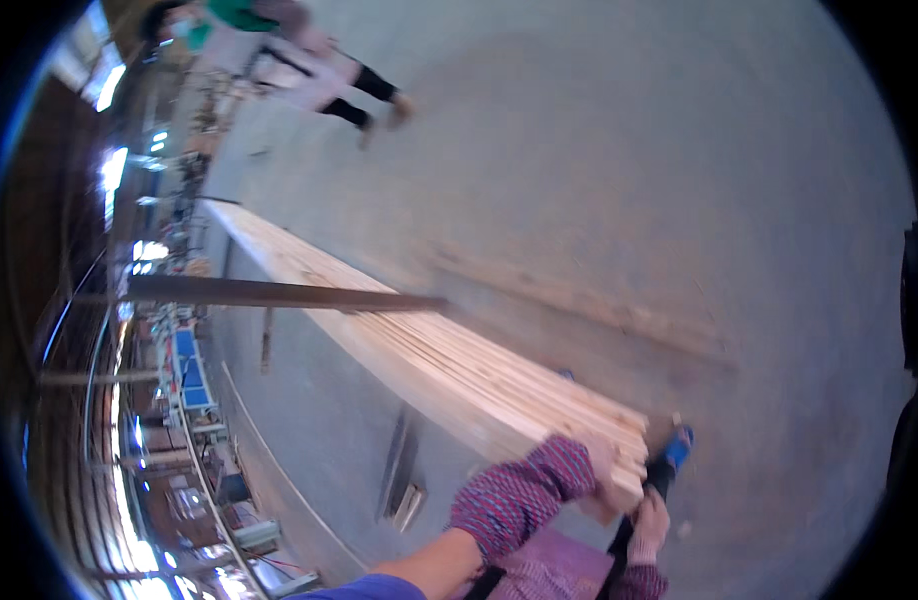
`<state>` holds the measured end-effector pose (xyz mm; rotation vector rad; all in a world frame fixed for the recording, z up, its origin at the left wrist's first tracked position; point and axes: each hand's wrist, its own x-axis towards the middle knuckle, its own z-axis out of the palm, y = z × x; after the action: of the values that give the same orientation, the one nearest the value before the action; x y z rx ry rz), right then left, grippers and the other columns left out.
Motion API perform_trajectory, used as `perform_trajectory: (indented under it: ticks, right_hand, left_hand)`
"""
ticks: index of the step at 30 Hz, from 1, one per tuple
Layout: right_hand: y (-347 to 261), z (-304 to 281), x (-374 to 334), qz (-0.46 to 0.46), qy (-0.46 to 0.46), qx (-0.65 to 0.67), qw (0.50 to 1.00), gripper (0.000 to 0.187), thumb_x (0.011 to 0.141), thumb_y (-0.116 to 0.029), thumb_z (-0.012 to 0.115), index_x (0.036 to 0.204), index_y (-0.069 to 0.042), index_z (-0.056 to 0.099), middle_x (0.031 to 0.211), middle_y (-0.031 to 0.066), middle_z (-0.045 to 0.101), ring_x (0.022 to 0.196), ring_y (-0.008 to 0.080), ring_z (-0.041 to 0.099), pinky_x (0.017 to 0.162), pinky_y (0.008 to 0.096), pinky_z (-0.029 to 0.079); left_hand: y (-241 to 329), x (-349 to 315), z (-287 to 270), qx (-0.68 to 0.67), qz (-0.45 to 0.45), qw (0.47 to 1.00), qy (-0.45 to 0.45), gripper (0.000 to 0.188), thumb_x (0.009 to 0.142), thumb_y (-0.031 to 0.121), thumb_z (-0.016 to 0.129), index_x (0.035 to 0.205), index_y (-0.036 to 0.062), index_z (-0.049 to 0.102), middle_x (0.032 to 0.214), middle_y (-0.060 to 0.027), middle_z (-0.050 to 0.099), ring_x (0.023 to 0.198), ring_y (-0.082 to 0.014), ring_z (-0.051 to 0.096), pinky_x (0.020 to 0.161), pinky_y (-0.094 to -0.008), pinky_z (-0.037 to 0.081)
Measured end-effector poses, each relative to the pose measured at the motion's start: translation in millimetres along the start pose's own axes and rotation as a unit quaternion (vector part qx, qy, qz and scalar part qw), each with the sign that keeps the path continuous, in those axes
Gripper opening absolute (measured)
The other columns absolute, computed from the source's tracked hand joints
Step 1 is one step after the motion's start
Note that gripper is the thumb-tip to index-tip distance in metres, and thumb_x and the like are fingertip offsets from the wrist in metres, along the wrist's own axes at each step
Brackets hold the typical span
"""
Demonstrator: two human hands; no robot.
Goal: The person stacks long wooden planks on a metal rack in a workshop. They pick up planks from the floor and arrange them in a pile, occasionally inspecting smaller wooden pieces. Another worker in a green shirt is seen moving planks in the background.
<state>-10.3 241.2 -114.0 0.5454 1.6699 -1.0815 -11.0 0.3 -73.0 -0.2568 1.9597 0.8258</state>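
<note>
A long stack of pale wooden planks (pixel 459 365) runs from the upper left down to the lower middle. At its near end, my left hand (pixel 601 468) is wrapped over the plank ends, below a patterned purple sleeve. Just right of and below those ends is my right hand (pixel 649 526), its cuff also patterned. Blur hides how its fingers lie and whether they touch wood. A dark beam or post (pixel 289 294) crosses the view in front of the stack's middle.
At the upper left, a person (pixel 299 70) in a light apron is on the grey floor (pixel 699 180). Short wood pieces (pixel 409 508) lie left of the stack. Along the left side are a blue-topped bench or machine (pixel 189 365) and clutter. A blue shoe (pixel 681 447) shows near my hands.
</note>
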Motion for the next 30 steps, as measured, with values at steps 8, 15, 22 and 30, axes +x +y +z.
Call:
perform_trajectory:
  ticks: [8, 15, 22, 30]
  right_hand:
    - [41.3, -53.0, -29.0, -0.184, -0.008, -0.626, 0.758, 0.057, 0.085, -0.038, 0.06, 0.136, -0.015, 0.048, 0.14, 0.0112, 0.048, 0.131, 0.0251, 0.042, 0.098, 0.0611, 0.032]
    - [-13.5, -39.3, -45.3, -0.105, 0.013, -0.636, 0.764, 0.05, 0.088, -0.041, 0.054, 0.131, -0.016, 0.051, 0.135, 0.0085, 0.052, 0.124, 0.0273, 0.049, 0.093, 0.0542, 0.043]
    - [-3.1, -52.1, -35.0, -0.196, 0.034, -0.593, 0.78, 0.039, 0.086, -0.031, 0.057, 0.116, -0.006, 0.061, 0.113, 0.0197, 0.063, 0.107, 0.0373, 0.058, 0.092, 0.0457, 0.047]
    - [3.2, -59.2, -26.5, -0.214, 0.027, -0.59, 0.778, 0.038, 0.087, -0.03, 0.056, 0.115, -0.006, 0.061, 0.111, 0.0204, 0.063, 0.106, 0.0378, 0.058, 0.09, 0.0473, 0.047]
  left_hand:
    - [-3.2, -17.9, -5.4, -0.003, -0.015, 0.999, 0.034, 0.073, 0.058, 0.058, 0.076, 0.108, 0.0054, 0.067, 0.1, -0.0204, 0.068, 0.095, -0.034, 0.066, 0.086, -0.0414, 0.051]
    - [1.5, -15.6, -1.6, -0.01, -0.021, 0.999, 0.041, 0.075, 0.057, 0.058, 0.077, 0.109, 0.0053, 0.066, 0.101, -0.0205, 0.068, 0.096, -0.0343, 0.066, 0.087, -0.0414, 0.051]
    - [6.7, -15.2, -2.5, -0.003, -0.015, 0.999, 0.048, 0.076, 0.057, 0.057, 0.077, 0.111, 0.0052, 0.065, 0.102, -0.0206, 0.068, 0.097, -0.0345, 0.065, 0.088, -0.0414, 0.051]
    - [8.3, -16.3, 2.0, -0.01, -0.015, 0.998, 0.054, 0.078, 0.056, 0.057, 0.078, 0.112, 0.005, 0.064, 0.104, -0.0207, 0.067, 0.098, -0.0347, 0.065, 0.088, -0.0413, 0.051]
